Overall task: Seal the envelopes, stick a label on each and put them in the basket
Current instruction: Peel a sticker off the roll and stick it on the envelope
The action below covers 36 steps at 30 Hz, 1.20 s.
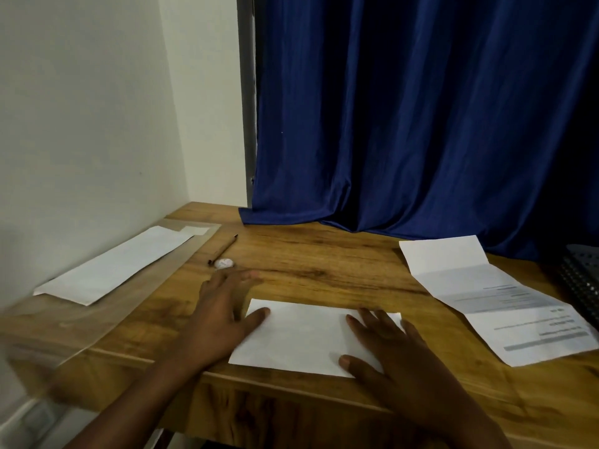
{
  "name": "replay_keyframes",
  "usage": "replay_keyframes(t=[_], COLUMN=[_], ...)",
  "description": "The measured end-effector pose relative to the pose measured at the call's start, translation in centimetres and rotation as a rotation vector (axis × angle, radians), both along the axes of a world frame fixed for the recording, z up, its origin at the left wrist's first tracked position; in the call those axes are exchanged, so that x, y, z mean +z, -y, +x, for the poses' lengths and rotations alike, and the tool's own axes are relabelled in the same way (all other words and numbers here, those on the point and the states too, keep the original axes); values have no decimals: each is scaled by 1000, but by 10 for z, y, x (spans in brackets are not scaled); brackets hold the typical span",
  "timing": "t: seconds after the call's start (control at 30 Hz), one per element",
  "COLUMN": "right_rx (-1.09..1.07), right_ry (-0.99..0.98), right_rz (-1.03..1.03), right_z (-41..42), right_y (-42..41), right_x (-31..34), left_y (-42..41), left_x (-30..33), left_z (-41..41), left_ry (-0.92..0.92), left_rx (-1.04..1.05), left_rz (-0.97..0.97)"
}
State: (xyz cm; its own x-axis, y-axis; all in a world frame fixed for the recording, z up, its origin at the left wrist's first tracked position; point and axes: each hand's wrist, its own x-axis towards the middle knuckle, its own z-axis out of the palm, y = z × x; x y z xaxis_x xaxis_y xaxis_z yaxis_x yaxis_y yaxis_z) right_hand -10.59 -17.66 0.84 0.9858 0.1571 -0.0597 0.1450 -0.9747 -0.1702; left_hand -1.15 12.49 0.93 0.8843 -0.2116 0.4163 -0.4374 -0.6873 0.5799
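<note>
— Both hands are down on the desk. My right hand (402, 361) lies flat, fingers spread, pressing on the right end of the white envelope (304, 338). It grips nothing.

— And your left?

— My left hand (223, 309) is open too, blurred, palm down. Its thumb touches the envelope's left edge, while the fingers reach out over the bare wood towards the small white crumpled scrap (224, 263) near the pen (223, 249).

— Where does the envelope sit?

— Flat on the wooden table (324, 270), at the near edge, between my two hands. Whether its flap is stuck down I cannot tell.

— Anything else around?

— A long white envelope (113, 267) lies on a clear plastic sheet (97, 315) at the left, by the wall. An unfolded printed letter (492, 303) lies at the right, beside a dark perforated basket (583, 283) at the frame's edge. A blue curtain (421, 108) hangs behind, its hem resting on the table.
</note>
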Motion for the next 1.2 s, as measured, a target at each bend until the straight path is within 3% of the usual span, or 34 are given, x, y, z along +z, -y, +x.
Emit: replay_keyframes(t=[0.13,0.37,0.57,0.7,0.8,1.0,1.2], right_rx=[-5,-21,-56,-127,-238,-244,-214], right_ry=[-31,-54,-39,78,169,368,430], right_rz=[-25,13,70,278,591,976,1037], right_z=[2,3,4,1,-4,-12,-15], right_y=[-2,-5,-3,1,8,12,15], right_x=[2,7,2,1,3,8,4], left_y=[-26,-56,-46,-1,48,120,133], left_x=[12,23,26,33,38,23,-2], left_z=[30,79,84,52,20,-18,-21], left_ry=[8,-46,-51,-71,-105,-77,-151], left_rx=[63,-24,-21,-89,-301,-541,-554], left_rz=[-53,205,186,-86,-267,-204,-202])
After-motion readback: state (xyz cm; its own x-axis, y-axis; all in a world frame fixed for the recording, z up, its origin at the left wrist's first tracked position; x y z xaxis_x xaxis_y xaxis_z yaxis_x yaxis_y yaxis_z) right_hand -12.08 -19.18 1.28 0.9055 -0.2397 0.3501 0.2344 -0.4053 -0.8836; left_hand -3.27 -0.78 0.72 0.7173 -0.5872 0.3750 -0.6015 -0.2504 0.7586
